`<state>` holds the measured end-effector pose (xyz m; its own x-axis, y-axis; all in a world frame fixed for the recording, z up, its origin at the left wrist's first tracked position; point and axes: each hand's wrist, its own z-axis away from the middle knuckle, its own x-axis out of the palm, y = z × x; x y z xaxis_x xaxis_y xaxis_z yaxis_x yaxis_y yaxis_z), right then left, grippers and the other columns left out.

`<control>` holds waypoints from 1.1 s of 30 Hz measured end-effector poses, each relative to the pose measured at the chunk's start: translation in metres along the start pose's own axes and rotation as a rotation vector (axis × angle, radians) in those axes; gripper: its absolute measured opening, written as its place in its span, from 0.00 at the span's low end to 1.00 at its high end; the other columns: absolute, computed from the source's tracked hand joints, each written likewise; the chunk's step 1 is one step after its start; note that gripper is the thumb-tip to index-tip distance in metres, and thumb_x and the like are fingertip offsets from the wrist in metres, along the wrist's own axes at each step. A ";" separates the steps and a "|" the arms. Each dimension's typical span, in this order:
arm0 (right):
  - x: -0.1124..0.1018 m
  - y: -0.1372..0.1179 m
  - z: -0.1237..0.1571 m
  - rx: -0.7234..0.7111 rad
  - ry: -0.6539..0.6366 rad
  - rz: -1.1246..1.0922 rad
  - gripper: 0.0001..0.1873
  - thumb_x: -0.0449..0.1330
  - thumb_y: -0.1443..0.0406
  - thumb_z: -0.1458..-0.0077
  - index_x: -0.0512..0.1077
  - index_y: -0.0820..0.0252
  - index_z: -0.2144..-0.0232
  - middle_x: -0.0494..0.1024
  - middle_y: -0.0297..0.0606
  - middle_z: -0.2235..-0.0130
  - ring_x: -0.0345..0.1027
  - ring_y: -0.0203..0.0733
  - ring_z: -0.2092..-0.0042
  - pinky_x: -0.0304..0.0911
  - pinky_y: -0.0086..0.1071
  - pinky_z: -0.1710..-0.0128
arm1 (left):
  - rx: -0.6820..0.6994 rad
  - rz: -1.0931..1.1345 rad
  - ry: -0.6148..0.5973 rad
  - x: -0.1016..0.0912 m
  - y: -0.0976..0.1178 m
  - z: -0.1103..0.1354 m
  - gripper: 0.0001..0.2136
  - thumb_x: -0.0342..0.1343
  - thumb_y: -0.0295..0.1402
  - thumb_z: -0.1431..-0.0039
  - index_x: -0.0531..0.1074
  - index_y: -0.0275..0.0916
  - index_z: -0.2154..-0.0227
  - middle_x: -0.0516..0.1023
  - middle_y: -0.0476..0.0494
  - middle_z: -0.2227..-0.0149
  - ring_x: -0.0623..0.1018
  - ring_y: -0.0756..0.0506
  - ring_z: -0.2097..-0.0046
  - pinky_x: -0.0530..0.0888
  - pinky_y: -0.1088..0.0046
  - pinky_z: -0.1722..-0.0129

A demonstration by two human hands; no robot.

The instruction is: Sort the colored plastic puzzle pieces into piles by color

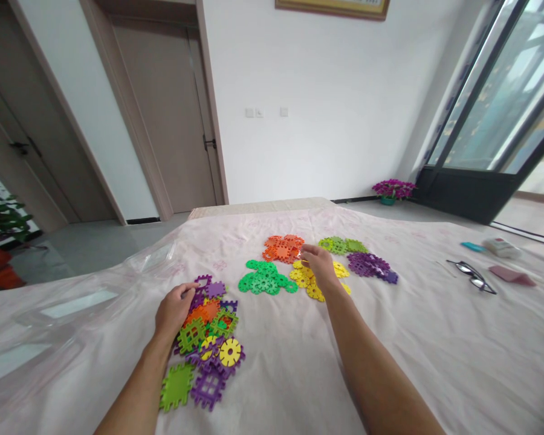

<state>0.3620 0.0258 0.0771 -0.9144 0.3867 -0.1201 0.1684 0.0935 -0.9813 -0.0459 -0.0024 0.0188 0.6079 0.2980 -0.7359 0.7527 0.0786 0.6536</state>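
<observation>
My left hand (174, 309) rests curled at the left edge of a mixed heap of plastic interlocking tiles (208, 338), fingertips touching a purple tile (202, 284). My right hand (318, 266) reaches forward over the yellow pile (304, 279), its fingers pinched at the edge of the orange pile (283, 248). A green pile (265, 279), a light-green pile (342, 244) and a purple pile (370, 266) lie sorted around it on the pale cloth (412, 350).
A clear plastic bag (72, 302) lies at the left. Glasses (474, 277), a dark red case (510, 275), a teal item (472, 246) and a white box (501, 246) sit at the right. Doors, a flower pot (393, 190) and a glass sliding door stand beyond.
</observation>
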 end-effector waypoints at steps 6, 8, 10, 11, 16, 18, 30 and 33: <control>0.024 -0.001 0.013 -0.026 -0.173 0.070 0.19 0.56 0.63 0.52 0.74 0.64 0.57 0.79 0.39 0.64 0.73 0.38 0.66 0.69 0.29 0.67 | 0.010 0.006 0.005 -0.001 0.001 0.001 0.15 0.49 0.42 0.39 0.79 0.49 0.57 0.82 0.50 0.50 0.79 0.42 0.49 0.72 0.70 0.50; 0.031 0.004 0.015 -0.021 -0.230 0.135 0.17 0.57 0.64 0.51 0.75 0.63 0.59 0.79 0.38 0.66 0.73 0.38 0.67 0.68 0.27 0.69 | 0.007 0.008 0.001 -0.001 0.002 0.001 0.15 0.49 0.42 0.39 0.79 0.49 0.57 0.81 0.50 0.50 0.78 0.42 0.49 0.72 0.70 0.49; 0.039 0.009 0.017 -0.022 -0.322 0.211 0.14 0.58 0.65 0.51 0.76 0.63 0.61 0.78 0.36 0.69 0.73 0.38 0.68 0.67 0.27 0.70 | 0.005 0.006 -0.006 -0.001 0.002 0.001 0.15 0.49 0.42 0.39 0.79 0.49 0.57 0.81 0.50 0.49 0.78 0.42 0.48 0.72 0.69 0.49; 0.042 0.011 0.018 -0.033 -0.367 0.243 0.14 0.58 0.65 0.50 0.77 0.62 0.62 0.78 0.35 0.70 0.74 0.38 0.68 0.67 0.27 0.70 | 0.006 0.004 -0.008 -0.001 0.001 0.001 0.15 0.49 0.42 0.39 0.79 0.49 0.57 0.81 0.50 0.49 0.78 0.42 0.48 0.72 0.70 0.49; 0.045 0.008 0.020 -0.201 -0.388 0.450 0.15 0.56 0.70 0.49 0.80 0.60 0.61 0.82 0.35 0.66 0.75 0.40 0.63 0.67 0.29 0.62 | 0.021 -0.004 0.006 -0.002 0.003 0.002 0.15 0.49 0.43 0.39 0.79 0.49 0.57 0.82 0.49 0.50 0.79 0.42 0.49 0.72 0.70 0.50; 0.037 0.005 0.018 -0.233 -0.296 0.575 0.18 0.53 0.72 0.48 0.80 0.59 0.60 0.83 0.36 0.60 0.75 0.42 0.57 0.66 0.30 0.56 | 0.024 -0.003 0.007 -0.003 0.004 0.003 0.15 0.50 0.42 0.39 0.79 0.49 0.57 0.82 0.50 0.50 0.79 0.42 0.49 0.72 0.70 0.51; 0.004 0.014 0.000 -0.173 -0.060 1.133 0.20 0.51 0.56 0.36 0.78 0.52 0.50 0.68 0.44 0.38 0.54 0.57 0.36 0.54 0.46 0.42 | 0.014 -0.004 0.008 -0.002 0.001 0.001 0.15 0.50 0.43 0.40 0.80 0.50 0.57 0.82 0.50 0.51 0.79 0.42 0.51 0.72 0.70 0.53; 0.006 0.017 -0.004 -0.178 -0.081 1.161 0.21 0.49 0.55 0.35 0.78 0.52 0.52 0.69 0.44 0.40 0.56 0.57 0.38 0.54 0.47 0.43 | 0.013 -0.002 0.003 0.000 -0.001 -0.001 0.16 0.49 0.43 0.39 0.79 0.50 0.57 0.81 0.49 0.50 0.79 0.41 0.50 0.72 0.70 0.52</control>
<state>0.3606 0.0330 0.0607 -0.1985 0.2656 -0.9434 0.9586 -0.1476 -0.2433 -0.0473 -0.0020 0.0181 0.6057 0.3003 -0.7368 0.7573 0.0665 0.6496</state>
